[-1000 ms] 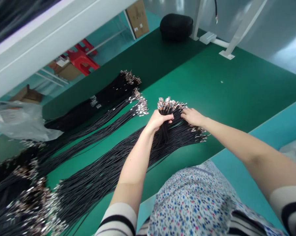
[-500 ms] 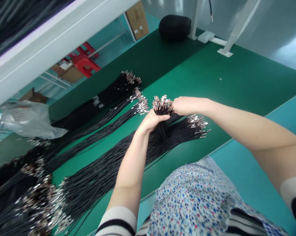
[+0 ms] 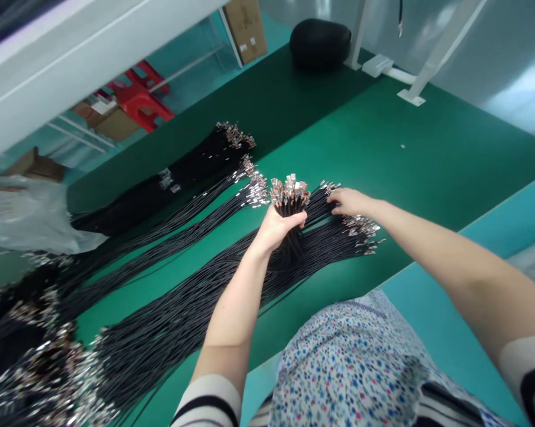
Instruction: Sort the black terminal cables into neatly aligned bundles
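Observation:
My left hand is wrapped around an upright bundle of black cables. Their metal terminals stick up above the thumb, with bits of orange below them. To the right, my right hand has its fingertips curled on the terminal ends of black cables lying on the table; how many it pinches cannot be made out. Beneath both hands runs a wide spread of black cables, metal terminals at both ends. The lower part of the held bundle bends down onto this spread.
More cable bundles lie further back on the green table. At left are a clear plastic bag and piled terminals. A black case sits near a white metal post. A white shelf beam crosses the upper left.
My right hand has moved right, away from the held bundle, to the terminal ends of the lying cables. My left hand keeps its grip on the bundle. The view has shifted slightly.

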Action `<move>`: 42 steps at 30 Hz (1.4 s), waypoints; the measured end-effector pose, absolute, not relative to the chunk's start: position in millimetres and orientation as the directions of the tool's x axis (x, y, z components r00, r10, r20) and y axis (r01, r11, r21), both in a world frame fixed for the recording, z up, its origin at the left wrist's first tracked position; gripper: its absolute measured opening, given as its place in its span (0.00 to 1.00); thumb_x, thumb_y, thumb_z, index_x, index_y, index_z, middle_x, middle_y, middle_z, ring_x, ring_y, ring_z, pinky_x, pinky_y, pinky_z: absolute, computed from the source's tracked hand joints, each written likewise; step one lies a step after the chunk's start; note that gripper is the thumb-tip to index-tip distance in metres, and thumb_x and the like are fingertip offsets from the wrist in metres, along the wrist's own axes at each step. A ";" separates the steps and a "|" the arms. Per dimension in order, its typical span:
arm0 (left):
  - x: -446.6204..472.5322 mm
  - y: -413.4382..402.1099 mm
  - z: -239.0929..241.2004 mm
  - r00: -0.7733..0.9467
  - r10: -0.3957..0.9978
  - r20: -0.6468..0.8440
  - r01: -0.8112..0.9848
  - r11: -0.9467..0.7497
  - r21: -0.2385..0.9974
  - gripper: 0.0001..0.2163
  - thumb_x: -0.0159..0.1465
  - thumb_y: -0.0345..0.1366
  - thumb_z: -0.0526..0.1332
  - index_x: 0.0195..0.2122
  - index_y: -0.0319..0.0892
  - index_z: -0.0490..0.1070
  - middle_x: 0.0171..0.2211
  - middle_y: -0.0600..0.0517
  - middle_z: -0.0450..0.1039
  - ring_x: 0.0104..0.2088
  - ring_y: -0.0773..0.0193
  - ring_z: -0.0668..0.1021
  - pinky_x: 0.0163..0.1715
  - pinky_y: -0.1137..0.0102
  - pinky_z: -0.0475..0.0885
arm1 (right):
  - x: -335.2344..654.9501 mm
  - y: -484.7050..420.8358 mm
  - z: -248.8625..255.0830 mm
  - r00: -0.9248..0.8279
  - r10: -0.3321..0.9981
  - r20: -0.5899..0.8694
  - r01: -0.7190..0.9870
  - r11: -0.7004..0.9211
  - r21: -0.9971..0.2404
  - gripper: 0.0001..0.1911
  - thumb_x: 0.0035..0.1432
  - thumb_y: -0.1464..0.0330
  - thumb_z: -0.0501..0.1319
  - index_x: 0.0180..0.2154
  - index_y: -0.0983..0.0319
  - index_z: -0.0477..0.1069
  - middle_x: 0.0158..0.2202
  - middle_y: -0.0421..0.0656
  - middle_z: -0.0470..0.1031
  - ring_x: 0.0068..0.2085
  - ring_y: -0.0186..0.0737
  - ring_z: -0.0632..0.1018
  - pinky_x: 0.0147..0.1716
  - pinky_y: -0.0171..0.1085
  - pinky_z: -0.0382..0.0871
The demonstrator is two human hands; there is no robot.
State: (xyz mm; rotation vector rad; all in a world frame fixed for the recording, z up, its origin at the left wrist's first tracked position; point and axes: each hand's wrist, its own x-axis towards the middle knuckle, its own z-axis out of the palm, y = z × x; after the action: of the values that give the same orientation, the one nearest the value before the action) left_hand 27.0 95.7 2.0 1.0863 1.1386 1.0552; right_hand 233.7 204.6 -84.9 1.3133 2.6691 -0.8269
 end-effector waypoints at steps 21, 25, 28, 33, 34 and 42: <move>28.6 110.8 -4.8 -0.001 0.976 -0.218 -0.019 0.218 0.976 0.09 0.45 0.30 0.65 0.29 0.35 0.73 0.25 0.50 0.73 0.25 0.68 0.74 0.31 0.71 0.69 | 222.4 202.4 -27.6 -0.772 0.598 -0.214 0.619 0.632 -0.467 0.09 0.45 0.72 0.58 0.30 0.58 0.75 0.30 0.40 0.76 0.30 0.38 0.74 0.29 0.36 0.61; 37.5 118.8 -12.6 -0.022 0.974 -0.224 0.065 0.225 0.972 0.16 0.42 0.28 0.66 0.34 0.36 0.75 0.34 0.48 0.76 0.36 0.62 0.76 0.40 0.68 0.69 | 201.9 194.2 10.9 -0.767 0.611 -0.194 0.608 0.598 -0.521 0.04 0.41 0.72 0.60 0.23 0.59 0.74 0.21 0.39 0.73 0.25 0.36 0.72 0.26 0.35 0.60; 44.7 120.4 -16.9 -0.002 0.978 -0.209 0.082 0.208 0.975 0.18 0.41 0.27 0.67 0.36 0.37 0.75 0.34 0.50 0.76 0.36 0.61 0.77 0.41 0.68 0.69 | 195.3 187.7 20.2 -0.710 0.687 -0.158 0.651 0.553 -0.520 0.04 0.38 0.68 0.64 0.18 0.61 0.71 0.15 0.39 0.68 0.22 0.35 0.70 0.23 0.34 0.59; 50.7 118.1 -24.7 -0.103 0.982 -0.156 0.124 0.168 0.978 0.10 0.43 0.31 0.66 0.28 0.36 0.75 0.26 0.52 0.74 0.28 0.65 0.75 0.30 0.72 0.69 | 202.2 175.3 -8.7 -0.572 0.782 -0.249 0.402 0.003 -0.916 0.10 0.36 0.62 0.66 0.18 0.61 0.70 0.18 0.42 0.73 0.21 0.37 0.72 0.21 0.37 0.66; 51.4 117.8 -26.2 -0.125 0.982 -0.143 0.136 0.160 0.978 0.09 0.43 0.32 0.66 0.27 0.36 0.74 0.25 0.52 0.73 0.27 0.66 0.74 0.29 0.73 0.68 | 202.9 170.6 -17.3 -0.545 0.795 -0.267 0.271 -0.134 -0.953 0.11 0.36 0.61 0.67 0.20 0.62 0.71 0.20 0.44 0.74 0.22 0.37 0.73 0.23 0.38 0.68; 52.4 123.6 -32.9 -0.234 0.968 -0.087 0.219 0.140 0.966 0.09 0.44 0.33 0.66 0.26 0.36 0.72 0.23 0.54 0.70 0.24 0.69 0.71 0.25 0.75 0.65 | 189.2 133.5 -38.5 -0.166 0.980 -0.105 0.115 -0.086 -0.990 0.13 0.42 0.59 0.64 0.23 0.63 0.71 0.19 0.40 0.72 0.20 0.34 0.72 0.25 0.35 0.67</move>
State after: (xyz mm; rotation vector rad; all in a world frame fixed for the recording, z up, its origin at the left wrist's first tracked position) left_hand 52.4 123.6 -32.9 1.1770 1.6045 1.1627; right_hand 189.2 133.5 -38.5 2.1889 2.3544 -2.3306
